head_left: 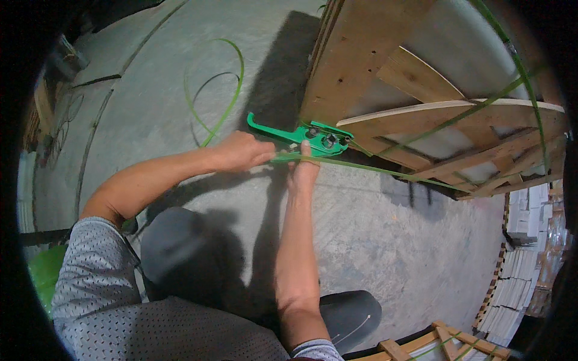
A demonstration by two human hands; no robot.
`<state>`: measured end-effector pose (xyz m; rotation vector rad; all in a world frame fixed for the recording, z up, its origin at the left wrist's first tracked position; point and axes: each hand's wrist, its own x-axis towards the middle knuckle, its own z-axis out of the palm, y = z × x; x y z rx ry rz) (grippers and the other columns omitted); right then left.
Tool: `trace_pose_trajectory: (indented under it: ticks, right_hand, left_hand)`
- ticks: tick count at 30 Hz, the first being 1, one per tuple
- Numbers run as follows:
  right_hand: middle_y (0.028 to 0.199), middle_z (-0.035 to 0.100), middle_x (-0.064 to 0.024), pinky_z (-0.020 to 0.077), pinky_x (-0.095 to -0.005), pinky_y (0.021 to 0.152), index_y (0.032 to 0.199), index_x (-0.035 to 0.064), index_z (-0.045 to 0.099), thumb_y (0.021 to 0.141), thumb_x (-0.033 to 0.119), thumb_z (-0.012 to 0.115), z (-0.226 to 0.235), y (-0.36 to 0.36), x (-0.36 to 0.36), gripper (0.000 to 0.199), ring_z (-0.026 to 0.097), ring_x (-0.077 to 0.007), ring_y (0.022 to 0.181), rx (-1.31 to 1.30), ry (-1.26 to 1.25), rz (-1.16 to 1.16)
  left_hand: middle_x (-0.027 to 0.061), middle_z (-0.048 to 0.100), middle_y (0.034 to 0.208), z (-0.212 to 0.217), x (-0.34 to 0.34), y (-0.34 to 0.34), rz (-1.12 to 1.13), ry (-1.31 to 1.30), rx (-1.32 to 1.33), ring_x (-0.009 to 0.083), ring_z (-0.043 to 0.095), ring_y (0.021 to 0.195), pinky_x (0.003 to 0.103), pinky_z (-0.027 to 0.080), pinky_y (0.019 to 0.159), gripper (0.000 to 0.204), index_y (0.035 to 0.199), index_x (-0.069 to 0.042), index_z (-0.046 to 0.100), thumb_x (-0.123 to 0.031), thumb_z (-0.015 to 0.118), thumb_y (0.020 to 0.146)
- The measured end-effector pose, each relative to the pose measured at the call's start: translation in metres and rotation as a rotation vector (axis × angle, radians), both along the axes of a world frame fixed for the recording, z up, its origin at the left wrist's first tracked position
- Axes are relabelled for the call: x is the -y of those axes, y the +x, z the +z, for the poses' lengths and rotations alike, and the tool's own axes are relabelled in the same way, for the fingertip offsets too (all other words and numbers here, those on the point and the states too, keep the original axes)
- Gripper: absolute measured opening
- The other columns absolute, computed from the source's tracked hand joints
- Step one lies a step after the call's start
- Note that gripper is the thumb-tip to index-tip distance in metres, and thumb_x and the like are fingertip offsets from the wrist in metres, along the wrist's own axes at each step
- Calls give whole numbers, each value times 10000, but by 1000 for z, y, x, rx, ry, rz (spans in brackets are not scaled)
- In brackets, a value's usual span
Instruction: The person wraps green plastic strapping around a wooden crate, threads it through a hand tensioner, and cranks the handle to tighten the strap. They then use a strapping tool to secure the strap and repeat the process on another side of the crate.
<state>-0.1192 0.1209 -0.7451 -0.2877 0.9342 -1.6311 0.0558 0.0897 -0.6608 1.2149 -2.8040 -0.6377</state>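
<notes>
A green strapping tensioner with a long hooked handle is held beside the lower edge of a wooden crate. My right hand grips the tool from below, its thumb pressed up against the body. Closed fingers of my left hand pinch the green strap just left of the tensioner. From there the strap runs right along the crate's lower side. Its loose tail curls in a loop over the floor past my left hand. The fingertips of my right hand are partly hidden.
More green straps cross the crate's slatted face. Stacks of white blocks stand at the far right. Another strapped wooden crate lies at the lower right. Concrete floor spreads around my knees. Something bright green sits at the left.
</notes>
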Motion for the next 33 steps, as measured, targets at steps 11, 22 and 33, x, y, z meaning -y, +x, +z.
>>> trace_pose_trajectory:
  ticks: [11,22,33]
  right_hand:
    - [908,624,-110,510,-324,559,1065,4,563,928,269,583,12,-20,-4,299,611,-194,664,-178,201,200]
    - [691,490,-23,416,-287,422,964,53,524,925,355,597,15,-41,-11,313,462,-122,480,31,179,238]
    - [593,406,21,328,-259,387,897,66,518,938,454,545,17,-46,-11,391,376,-93,438,-83,313,233]
  left_hand:
    - [178,624,731,-17,25,-7,76,17,-68,398,601,678,519,448,602,256,1016,-114,594,-331,472,960]
    - [187,573,656,-25,40,-8,50,16,-64,413,576,639,525,419,578,255,936,-118,581,-353,483,959]
    - [235,626,763,-15,41,-41,51,114,13,436,610,759,534,462,681,313,882,-13,601,-305,494,923]
